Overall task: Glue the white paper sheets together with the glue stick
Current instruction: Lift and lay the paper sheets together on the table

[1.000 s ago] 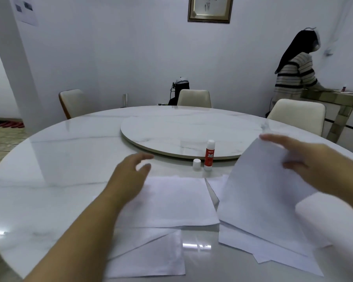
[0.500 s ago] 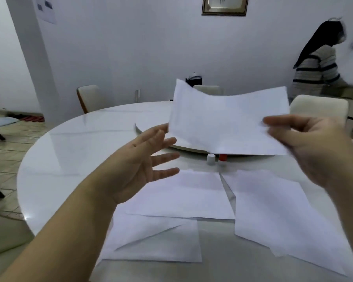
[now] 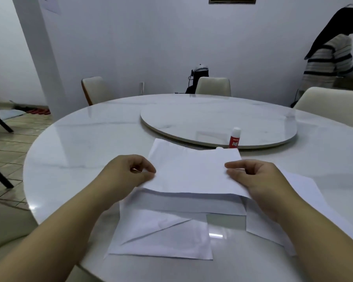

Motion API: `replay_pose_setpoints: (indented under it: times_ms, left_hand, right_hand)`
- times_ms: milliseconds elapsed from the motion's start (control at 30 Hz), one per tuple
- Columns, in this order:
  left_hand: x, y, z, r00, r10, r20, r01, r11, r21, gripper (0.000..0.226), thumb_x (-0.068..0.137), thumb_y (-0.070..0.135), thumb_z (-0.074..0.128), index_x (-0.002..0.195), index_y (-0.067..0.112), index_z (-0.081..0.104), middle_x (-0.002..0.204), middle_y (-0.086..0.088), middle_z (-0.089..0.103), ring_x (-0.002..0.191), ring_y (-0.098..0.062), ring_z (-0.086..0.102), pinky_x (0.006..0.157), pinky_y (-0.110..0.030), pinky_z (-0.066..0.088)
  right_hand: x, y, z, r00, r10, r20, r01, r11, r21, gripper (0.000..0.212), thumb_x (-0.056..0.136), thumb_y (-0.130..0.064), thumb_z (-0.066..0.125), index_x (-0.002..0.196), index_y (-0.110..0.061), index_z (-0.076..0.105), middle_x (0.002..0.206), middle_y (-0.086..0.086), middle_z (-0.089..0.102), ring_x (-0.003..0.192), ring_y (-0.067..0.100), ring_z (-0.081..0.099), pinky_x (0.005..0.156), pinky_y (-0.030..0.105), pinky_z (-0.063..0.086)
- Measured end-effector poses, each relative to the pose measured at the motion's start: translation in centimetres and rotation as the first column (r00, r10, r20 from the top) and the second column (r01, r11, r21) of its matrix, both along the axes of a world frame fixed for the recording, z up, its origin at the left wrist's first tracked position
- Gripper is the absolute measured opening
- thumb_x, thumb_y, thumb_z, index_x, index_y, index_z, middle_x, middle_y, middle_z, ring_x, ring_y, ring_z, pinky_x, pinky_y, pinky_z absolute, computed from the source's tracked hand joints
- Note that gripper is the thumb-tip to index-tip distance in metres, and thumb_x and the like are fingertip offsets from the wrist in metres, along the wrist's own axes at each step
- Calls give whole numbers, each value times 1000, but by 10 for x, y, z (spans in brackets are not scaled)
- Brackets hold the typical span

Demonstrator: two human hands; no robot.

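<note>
The round white marble table [image 3: 86,139] fills mid-frame. At lower centre, a white rectangular paper sheet [image 3: 192,174], long axis left-right, hovers over other white sheets [image 3: 161,237]. The left hand [image 3: 128,176] and right hand [image 3: 257,178] pinch its side edges, seemingly aligning; pressing down likely follows. The red-and-white glue stick [image 3: 234,138] stands upright, uncapped, behind.

The glue stick [image 3: 234,138], standing at one o'clock beyond the paper sheets, bears white "GLUE STICK" lettering on its red label; smaller print there is unreadable.
</note>
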State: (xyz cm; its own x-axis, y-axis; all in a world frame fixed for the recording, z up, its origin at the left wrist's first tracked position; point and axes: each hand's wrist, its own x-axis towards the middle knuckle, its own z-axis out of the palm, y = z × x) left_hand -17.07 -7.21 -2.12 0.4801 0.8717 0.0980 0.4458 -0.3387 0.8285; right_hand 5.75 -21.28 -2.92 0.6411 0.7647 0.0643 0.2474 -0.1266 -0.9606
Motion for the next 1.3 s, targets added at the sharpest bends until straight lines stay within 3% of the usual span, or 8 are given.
replay_pose_setpoints:
  times_ms: [67, 200, 367, 533, 800, 967, 1167, 1300]
  left_hand:
    - [-2, 1, -3, 1000, 22, -20, -22, 1000, 5, 7, 80, 18, 70, 76, 23, 73, 72, -10, 67, 66, -13, 54, 62, -17, 40]
    - [-7, 0, -7, 996, 48, -69, -43, 997, 70, 10, 80, 20, 70, 74, 28, 72, 69, -1, 65, 62, -12, 53, 58, -18, 39]
    - [-11, -1, -13, 990, 39, -133, -14, 983, 182, 11, 78, 19, 71, 72, 28, 70, 60, 3, 50, 54, -11, 45, 51, -8, 37]
    - [-13, -1, -16, 989, 47, -139, -21, 983, 185, 11, 78, 19, 71, 73, 28, 69, 65, 0, 51, 60, -14, 48, 53, -17, 35]
    - [-14, -6, -14, 988, 36, -151, -9, 984, 176, 9, 78, 20, 72, 74, 28, 69, 78, -14, 62, 66, -18, 54, 56, -21, 37]
    - [-16, -8, -14, 984, 37, -177, -4, 983, 182, 11, 77, 21, 72, 73, 30, 68, 88, -9, 65, 74, -10, 56, 61, -19, 39]
    - [-15, -7, -14, 981, 21, -191, 13, 985, 175, 12, 76, 19, 74, 73, 29, 68, 84, -10, 62, 67, -21, 57, 51, -20, 41]
    - [-16, -6, -15, 977, 6, -213, 35, 982, 188, 13, 75, 19, 75, 72, 30, 68, 81, -10, 62, 65, -23, 57, 53, -21, 42]
  right_hand:
    - [1, -1, -2, 1000, 21, -8, -21, 998, -53, 8, 78, -19, 75, 85, -23, 76, 88, -2, 74, 77, 9, 69, 64, 16, 49]
    - [-2, 0, -5, 997, 44, 59, -36, 991, -131, 12, 75, -17, 78, 84, -23, 76, 90, 1, 73, 78, 14, 68, 67, 20, 48]
    - [-4, 3, -7, 987, 68, 146, -43, 984, -171, 15, 76, -14, 77, 87, -24, 76, 89, 5, 71, 80, 23, 69, 61, 26, 54]
    - [-2, 8, -13, 972, 65, 227, -25, 984, -175, 15, 77, -15, 75, 87, -27, 75, 96, 1, 69, 80, 17, 63, 66, 20, 47]
    - [0, 11, -15, 963, 86, 255, -30, 976, -217, 14, 81, -18, 72, 90, -28, 73, 92, 4, 64, 70, 17, 59, 38, 19, 42]
    - [-2, 8, -12, 957, 116, 264, -49, 968, -247, 16, 81, -17, 72, 91, -30, 71, 82, -3, 61, 66, 20, 59, 44, 22, 46]
    - [-3, 8, -12, 957, 122, 265, -52, 966, -253, 16, 81, -16, 72, 91, -29, 70, 76, -7, 60, 65, 12, 56, 39, 16, 42]
    - [-3, 9, -12, 946, 131, 298, -50, 963, -265, 17, 81, -19, 71, 88, -34, 68, 84, -4, 64, 75, 14, 59, 49, 17, 42]
